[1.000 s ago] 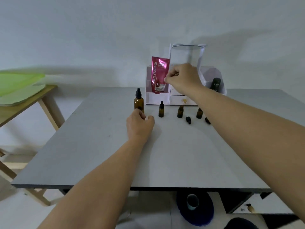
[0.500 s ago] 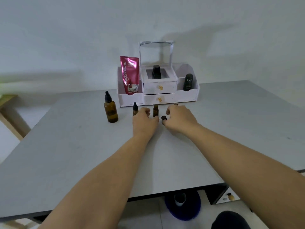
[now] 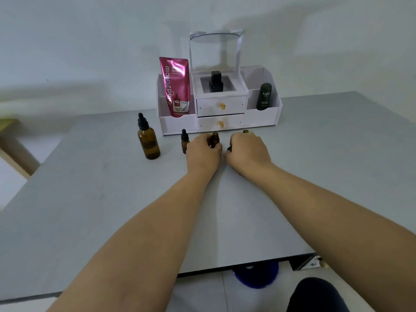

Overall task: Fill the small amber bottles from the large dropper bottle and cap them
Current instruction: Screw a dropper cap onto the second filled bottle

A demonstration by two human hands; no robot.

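Observation:
The large amber dropper bottle (image 3: 148, 140) with its black dropper top stands upright on the grey table (image 3: 112, 199), left of my hands. A small amber bottle with a black dropper cap (image 3: 184, 141) stands just left of my left hand (image 3: 203, 152). My left hand grips an uncapped small amber bottle (image 3: 215, 139) on the table. My right hand (image 3: 248, 150) is closed over a small black cap (image 3: 229, 149) beside it. The mouth of another small bottle (image 3: 245, 131) peeks out behind my right hand.
A white organiser (image 3: 263, 118) with two drawers stands at the back, holding a pink pouch (image 3: 176, 86), a black bottle (image 3: 216, 82) and a dark tube (image 3: 264, 96). A wooden table (image 3: 9, 140) is at the left. A blue object (image 3: 256, 276) lies on the floor.
My left hand left the large dropper bottle and went to the uncapped small bottle. My right hand came down from the organiser onto the black cap. The view shifted left.

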